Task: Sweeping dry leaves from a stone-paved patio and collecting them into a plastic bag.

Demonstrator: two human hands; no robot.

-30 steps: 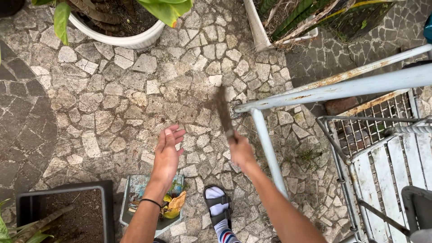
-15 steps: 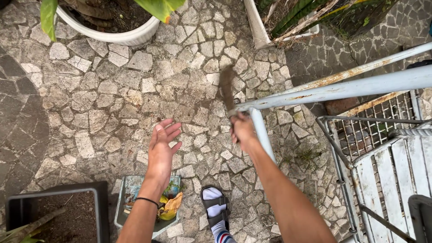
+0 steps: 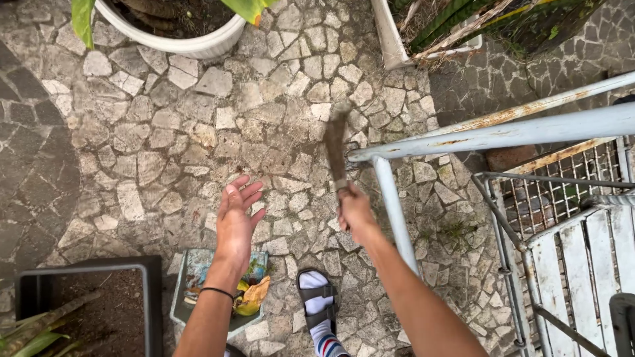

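Right hand (image 3: 354,210) fisted round handle of flat dark blade tool (image 3: 336,147), motion-blurred, upright over irregular stone mosaic paving (image 3: 165,132). Tool just beside rusty pale-blue metal rail (image 3: 503,129). Left hand (image 3: 237,218) open, fingers spread, holding nothing, above square bin (image 3: 192,291) of scraps. White round planter (image 3: 178,43) at top.
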